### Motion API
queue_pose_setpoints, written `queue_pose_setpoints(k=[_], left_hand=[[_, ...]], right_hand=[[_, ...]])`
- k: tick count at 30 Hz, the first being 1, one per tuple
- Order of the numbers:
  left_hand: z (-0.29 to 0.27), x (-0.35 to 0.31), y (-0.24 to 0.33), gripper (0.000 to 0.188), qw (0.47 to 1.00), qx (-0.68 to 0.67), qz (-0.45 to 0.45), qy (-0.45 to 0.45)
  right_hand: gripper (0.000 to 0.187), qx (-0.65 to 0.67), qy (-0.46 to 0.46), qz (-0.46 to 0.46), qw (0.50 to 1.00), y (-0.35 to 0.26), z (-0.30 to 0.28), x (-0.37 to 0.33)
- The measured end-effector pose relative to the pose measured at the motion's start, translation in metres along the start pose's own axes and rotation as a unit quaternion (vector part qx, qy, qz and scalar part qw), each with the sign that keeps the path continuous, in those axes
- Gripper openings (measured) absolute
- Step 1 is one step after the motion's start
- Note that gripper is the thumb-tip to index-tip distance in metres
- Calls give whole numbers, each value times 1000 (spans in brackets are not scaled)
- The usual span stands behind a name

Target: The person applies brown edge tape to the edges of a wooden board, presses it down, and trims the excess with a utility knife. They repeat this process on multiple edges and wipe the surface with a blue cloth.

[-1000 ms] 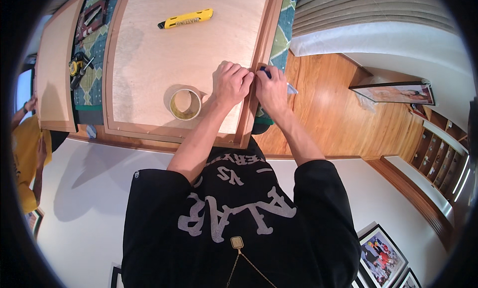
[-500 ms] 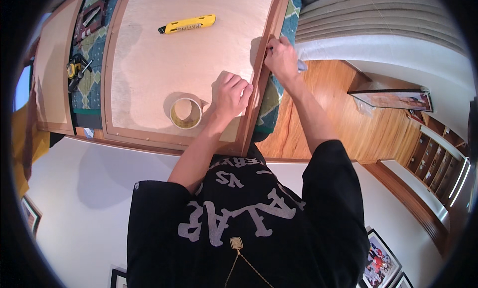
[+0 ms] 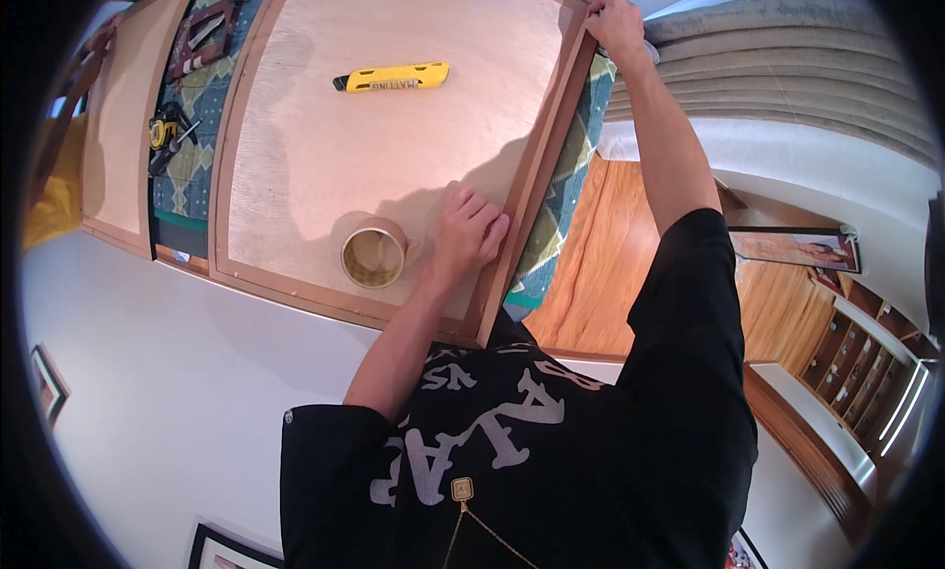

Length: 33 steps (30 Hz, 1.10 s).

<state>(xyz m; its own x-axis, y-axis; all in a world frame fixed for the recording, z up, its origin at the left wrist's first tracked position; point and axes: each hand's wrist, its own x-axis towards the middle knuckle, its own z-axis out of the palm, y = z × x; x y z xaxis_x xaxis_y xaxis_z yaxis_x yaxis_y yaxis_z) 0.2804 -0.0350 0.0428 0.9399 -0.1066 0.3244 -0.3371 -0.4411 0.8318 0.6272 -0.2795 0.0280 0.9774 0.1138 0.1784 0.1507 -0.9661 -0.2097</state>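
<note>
A large framed panel lies with its pale backing board up, edged by brown frame rails. My left hand rests curled on the board, its thumb side against the right-hand frame rail. What its fingers enclose, if anything, is hidden. My right hand is closed at the far end of that rail, fingertips pressed to the edge. A small bluish-grey thing shows behind this hand, too hidden to name. Left of my left hand sits a wide roll of tape. Farther off lies a yellow utility knife.
Green patterned fabric lies beneath the panel. To the left are a dark red staple gun, a black-and-yellow tool and another framed panel. Grey curtains hang at right above the wood floor.
My right hand has slid away from me along the rail to its far corner, the arm now stretched out. My left hand stays in nearly the same place on the board; the view has shifted.
</note>
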Motion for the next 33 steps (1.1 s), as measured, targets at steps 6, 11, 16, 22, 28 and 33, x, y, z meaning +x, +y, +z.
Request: queue_pose_setpoints(k=[6, 11, 16, 22, 28, 33], left_hand=[[-1, -2, 1, 13, 1000, -1, -14, 1], [2, 3, 2, 17, 1000, -11, -21, -2], [1, 3, -3, 17, 1000, 4, 14, 14], [4, 6, -10, 14, 999, -3, 47, 16], [9, 2, -15, 17, 999, 29, 39, 15], [8, 3, -14, 17, 998, 32, 40, 20]], right_hand=[[18, 31, 31, 22, 999, 6, 9, 17], [18, 3, 123, -61, 991, 9, 14, -15], [17, 59, 79, -88, 991, -35, -6, -75], [16, 86, 8, -57, 995, -77, -40, -170], [12, 142, -86, 6, 986, -131, -75, -286], [9, 187, -114, 34, 975, -166, -87, -375]])
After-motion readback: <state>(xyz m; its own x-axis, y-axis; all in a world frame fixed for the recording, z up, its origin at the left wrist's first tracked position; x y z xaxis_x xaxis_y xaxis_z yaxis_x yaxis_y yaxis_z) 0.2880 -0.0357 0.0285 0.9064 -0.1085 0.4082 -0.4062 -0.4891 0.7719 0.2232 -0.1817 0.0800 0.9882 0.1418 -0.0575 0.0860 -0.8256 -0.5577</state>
